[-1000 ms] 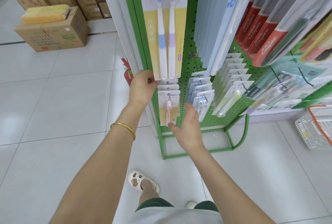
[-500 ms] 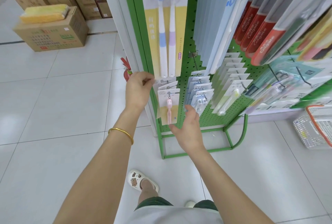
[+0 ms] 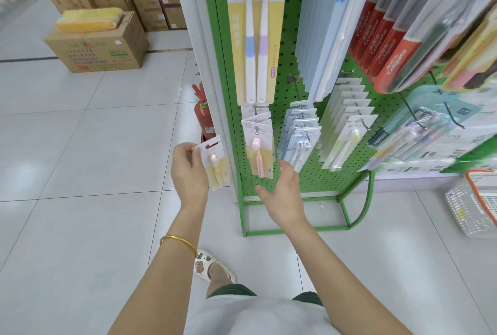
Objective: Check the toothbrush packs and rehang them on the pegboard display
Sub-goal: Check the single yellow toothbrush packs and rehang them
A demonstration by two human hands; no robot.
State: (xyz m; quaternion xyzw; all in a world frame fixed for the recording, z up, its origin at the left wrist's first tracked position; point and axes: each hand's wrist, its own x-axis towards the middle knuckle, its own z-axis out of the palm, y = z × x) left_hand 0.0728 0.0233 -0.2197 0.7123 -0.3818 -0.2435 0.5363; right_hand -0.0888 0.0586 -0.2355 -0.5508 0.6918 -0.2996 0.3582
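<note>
Left hand [image 3: 188, 173] pinches a yellow toothbrush pack [image 3: 215, 163] clear of the pegboard [image 3: 285, 90]; right hand [image 3: 282, 196] spread, holding nothing

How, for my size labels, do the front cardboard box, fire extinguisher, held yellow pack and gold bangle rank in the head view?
1. cardboard box
2. fire extinguisher and yellow pack in the left hand: alike; extinguisher partly hidden, pack nearer, so unranked
3. gold bangle

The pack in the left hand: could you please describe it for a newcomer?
Find the green pegboard stand. Left of its edge, the left hand pinches a pack. Unlike the pink-brush pack on the peg, it hangs nowhere and holds a yellowish brush.
</note>
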